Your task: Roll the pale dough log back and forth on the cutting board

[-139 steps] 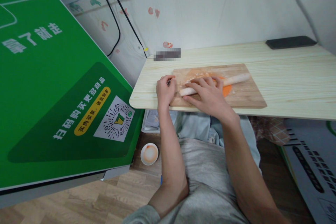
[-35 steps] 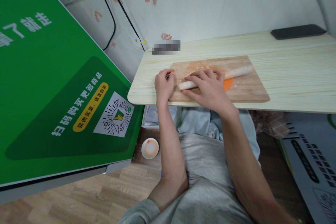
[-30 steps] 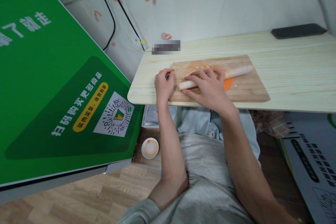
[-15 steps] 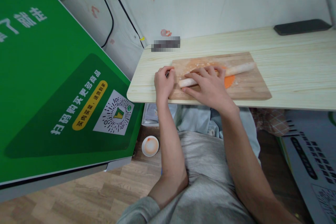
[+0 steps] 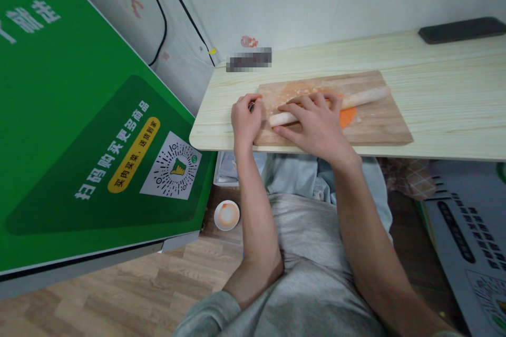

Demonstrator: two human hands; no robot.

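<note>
"Where does the rolling pin (image 5: 366, 96) lie?"
"Across the wooden board (image 5: 379, 133), over flat orange dough (image 5: 348, 117), its far end pointing between two and three o'clock."
"And the right hand (image 5: 316, 122)?"
"Draped over the pin, fingers spread and half extended rather than wrapped round, probably so the pin can turn beneath them. The dough shows at its three o'clock."
"Why is the left hand (image 5: 246, 120) at nine o'clock from there?"
"It sits at the board's left edge, fingers curled, perhaps steadying the board. Something dark shows inside the curl; whether it grips anything, one cannot tell."
</note>
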